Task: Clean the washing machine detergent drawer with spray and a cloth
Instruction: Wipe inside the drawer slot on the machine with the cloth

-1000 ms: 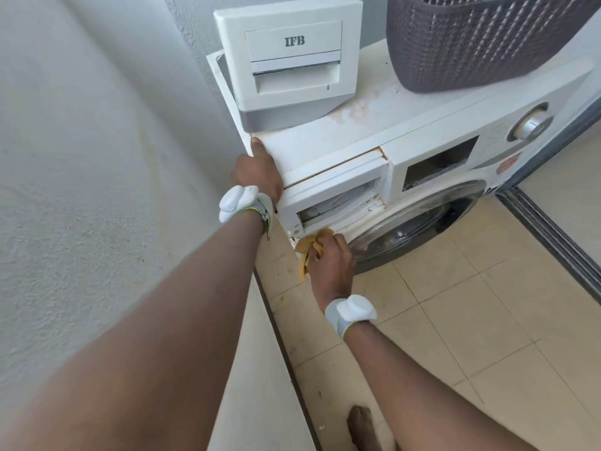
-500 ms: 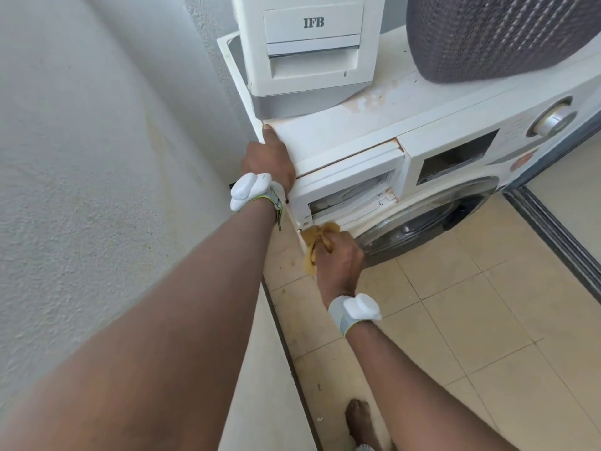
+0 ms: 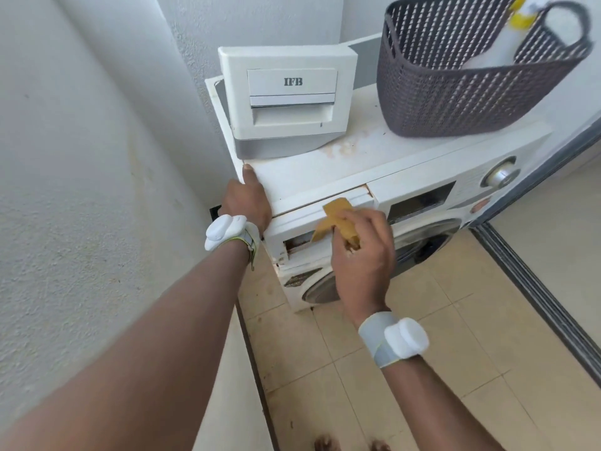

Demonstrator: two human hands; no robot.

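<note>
Item: washer (image 3: 406, 177), white, front-loading, taken as our landmark.

On its top, left rear: the drawer (image 3: 287, 96), pulled out and standing on end, its "IFB" front facing us, its grey body behind.

On its top, right: a dark woven basket (image 3: 455, 83). Inside we see a bottle (image 3: 520, 11) with a yellow part; we cannot tell whether it is the spray.

At its front, upper left: the slot (image 3: 302, 242), open, with brown grime at its left edge.

At its top left front corner: our left hand (image 3: 247, 203), thumb laid flat on the top, fingers wrapped down over the edge, gripping the corner.

Before the slot's upper frame: our right hand (image 3: 364, 252), fingers curled round the cloth (image 3: 336, 219), a yellow-brown folded piece. Its free end lies against the frame above the opening.

Both wrists carry a white band with a rounded white unit.

Below the slot: the round door (image 3: 422, 249), partly hidden by the right hand.

Left of the washer: a rough white wall (image 3: 81, 190). Beneath it: beige floor tiles (image 3: 439, 385).
</note>
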